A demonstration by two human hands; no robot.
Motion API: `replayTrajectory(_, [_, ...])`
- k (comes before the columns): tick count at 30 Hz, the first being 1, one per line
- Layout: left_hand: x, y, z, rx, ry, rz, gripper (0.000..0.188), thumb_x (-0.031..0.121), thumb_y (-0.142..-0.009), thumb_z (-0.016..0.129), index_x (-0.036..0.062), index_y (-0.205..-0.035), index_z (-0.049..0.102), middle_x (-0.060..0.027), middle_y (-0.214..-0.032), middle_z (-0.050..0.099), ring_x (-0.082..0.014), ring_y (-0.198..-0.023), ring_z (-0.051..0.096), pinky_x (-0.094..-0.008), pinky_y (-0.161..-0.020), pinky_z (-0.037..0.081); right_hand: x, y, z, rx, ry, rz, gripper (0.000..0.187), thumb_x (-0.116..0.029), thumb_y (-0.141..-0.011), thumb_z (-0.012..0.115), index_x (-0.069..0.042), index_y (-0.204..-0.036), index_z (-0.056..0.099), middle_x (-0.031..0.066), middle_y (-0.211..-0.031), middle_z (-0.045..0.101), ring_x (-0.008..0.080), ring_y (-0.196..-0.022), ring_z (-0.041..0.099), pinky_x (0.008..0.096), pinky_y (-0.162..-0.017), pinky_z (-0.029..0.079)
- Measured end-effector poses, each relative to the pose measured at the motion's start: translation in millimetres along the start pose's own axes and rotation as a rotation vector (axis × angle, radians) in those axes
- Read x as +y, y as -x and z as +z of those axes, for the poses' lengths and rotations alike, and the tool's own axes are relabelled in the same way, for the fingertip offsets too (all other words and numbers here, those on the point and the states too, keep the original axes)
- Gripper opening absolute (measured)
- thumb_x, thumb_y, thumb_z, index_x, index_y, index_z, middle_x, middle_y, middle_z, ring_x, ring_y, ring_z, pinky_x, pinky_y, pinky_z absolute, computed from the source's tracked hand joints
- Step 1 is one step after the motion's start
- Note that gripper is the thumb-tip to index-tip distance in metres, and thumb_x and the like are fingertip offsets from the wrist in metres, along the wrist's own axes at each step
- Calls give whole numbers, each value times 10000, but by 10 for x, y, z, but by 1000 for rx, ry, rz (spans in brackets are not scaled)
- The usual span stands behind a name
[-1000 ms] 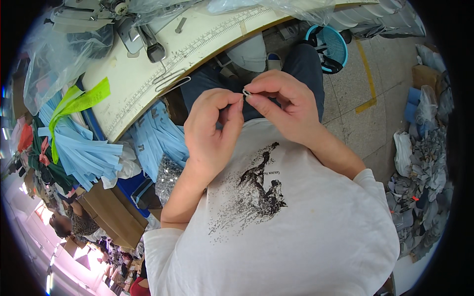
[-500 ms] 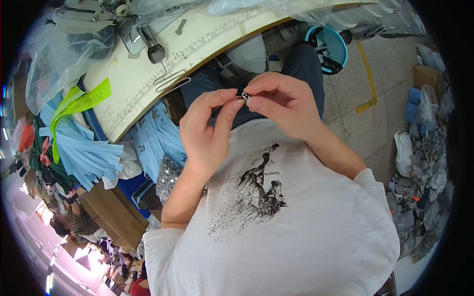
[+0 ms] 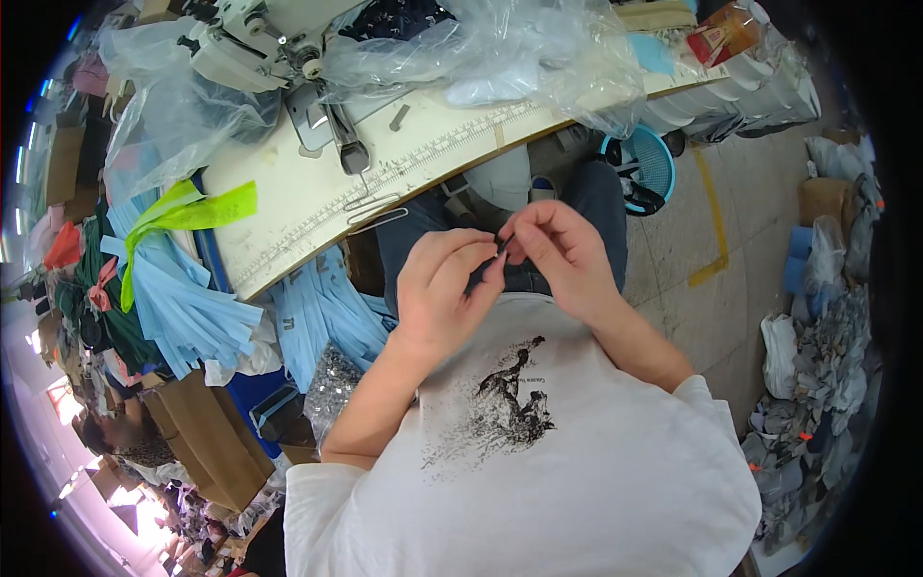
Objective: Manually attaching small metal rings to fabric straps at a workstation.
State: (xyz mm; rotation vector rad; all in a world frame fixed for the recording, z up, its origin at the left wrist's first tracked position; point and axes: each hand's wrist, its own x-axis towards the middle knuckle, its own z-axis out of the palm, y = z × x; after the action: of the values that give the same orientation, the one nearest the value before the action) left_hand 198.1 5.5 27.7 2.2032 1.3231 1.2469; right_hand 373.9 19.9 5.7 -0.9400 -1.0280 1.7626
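Note:
My left hand [image 3: 444, 287] and my right hand [image 3: 567, 258] meet in front of my shirt, above my lap. Between their fingertips is a small dark piece [image 3: 502, 245], mostly covered by the fingers, so its kind does not show. Thumb and fingers of the left hand are pinched on it from one side. Curled fingers of the right hand close on it from the other. Beyond the hands runs the front edge of a white sewing table [image 3: 279, 212] with a ruler printed along it. Bent metal wire guides [image 3: 375, 213] stick out over that edge.
A sewing machine [image 3: 245, 48] stands at the far left, with clear plastic bags [image 3: 519, 53] beside it. Light blue strips [image 3: 183, 298] and a lime-green strip [image 3: 183, 216] hang at the left. On the floor are a blue basket [image 3: 654, 159] and grey fabric scraps [image 3: 832, 356] at right.
The view has shifted, showing more of the table and machine. The right fingers have curled in further. The small piece, black and silver before, is now more hidden by the fingers.

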Motion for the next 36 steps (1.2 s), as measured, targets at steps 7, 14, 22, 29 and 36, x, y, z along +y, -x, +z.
replayTrajectory(7, [-7,7,2,34,435,-252,232,-129,-718,678,-15,-901,591,-126,-932,628,-108,-756,563,-215,-640,466,-48,-37,16,-30,-91,-151,152,-28,-959,525,-22,-1107,489,50,-980,587,95,-876,591,241,-759,509])
replayTrajectory(14, [-54,66,-30,-80,331,-456,229,-102,-700,667,-7,-901,609,-51,-852,588,-87,-703,516,-203,-634,432,-139,-53,-10,-55,408,-417,197,46,-819,639,-27,-999,604,56,-939,628,118,-839,611,249,-714,510])
replayTrajectory(22, [-11,53,-59,-133,326,-484,282,-82,-681,686,-2,-946,634,-34,-816,559,-91,-686,509,-205,-623,430,-185,-71,25,-162,642,-648,205,47,-731,708,-47,-908,664,73,-921,647,212,-786,632,290,-647,510])
replayTrajectory(29, [8,41,-62,-109,709,-598,168,-80,-825,656,-21,-980,631,-38,-884,584,-85,-768,563,-200,-679,451,-75,-90,33,87,344,-451,191,36,-762,731,-23,-926,653,85,-889,655,163,-733,648,258,-621,523])
replayTrajectory(36, [38,100,-19,-83,677,-676,141,-54,-873,631,-35,-1013,631,-68,-913,654,-88,-754,592,-204,-687,485,-87,-143,-21,80,706,-762,198,51,-745,727,-33,-910,658,91,-871,664,208,-723,647,266,-606,513])
